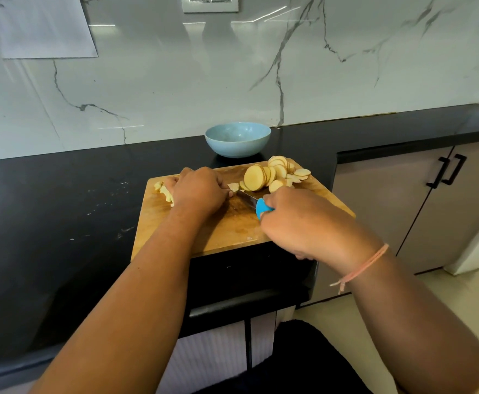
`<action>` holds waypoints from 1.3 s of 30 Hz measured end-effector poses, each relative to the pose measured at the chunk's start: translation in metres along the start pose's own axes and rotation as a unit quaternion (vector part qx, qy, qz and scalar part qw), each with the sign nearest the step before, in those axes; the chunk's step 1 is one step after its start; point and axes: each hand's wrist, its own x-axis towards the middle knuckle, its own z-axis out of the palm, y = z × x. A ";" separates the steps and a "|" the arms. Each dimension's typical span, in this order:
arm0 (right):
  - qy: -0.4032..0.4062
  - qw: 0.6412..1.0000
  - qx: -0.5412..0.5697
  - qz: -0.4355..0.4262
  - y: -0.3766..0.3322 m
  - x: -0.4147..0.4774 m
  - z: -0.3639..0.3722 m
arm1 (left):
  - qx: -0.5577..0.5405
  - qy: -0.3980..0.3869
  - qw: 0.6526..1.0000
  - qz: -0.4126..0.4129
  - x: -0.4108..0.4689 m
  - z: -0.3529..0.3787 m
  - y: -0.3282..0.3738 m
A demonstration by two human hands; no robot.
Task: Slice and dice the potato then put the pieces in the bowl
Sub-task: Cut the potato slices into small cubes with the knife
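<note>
A wooden cutting board [227,228] lies on the black counter. Round potato slices [272,173] are piled at its far right corner. My left hand [198,191] is curled over potato pieces near the board's middle, and small cut pieces [166,191] show at its left side. My right hand [298,220] grips the blue handle of a knife [262,209], whose blade points left toward my left fingers. A light blue bowl [237,139], apparently empty, stands behind the board by the wall.
The black counter [62,211] stretches left and along the marble wall. The board's near edge sits close to the counter's front edge. Cabinet doors with black handles [447,170] are at the right. A paper sheet [39,27] hangs on the wall at upper left.
</note>
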 end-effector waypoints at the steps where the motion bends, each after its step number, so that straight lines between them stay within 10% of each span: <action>1: 0.007 1.000 0.008 0.002 0.001 0.001 -0.002 | -0.001 -0.007 1.000 0.001 0.000 -0.001 -0.001; 39: 0.022 1.000 -0.003 -0.013 -0.016 0.032 0.022 | -0.181 -0.012 0.981 -0.069 0.015 0.009 -0.021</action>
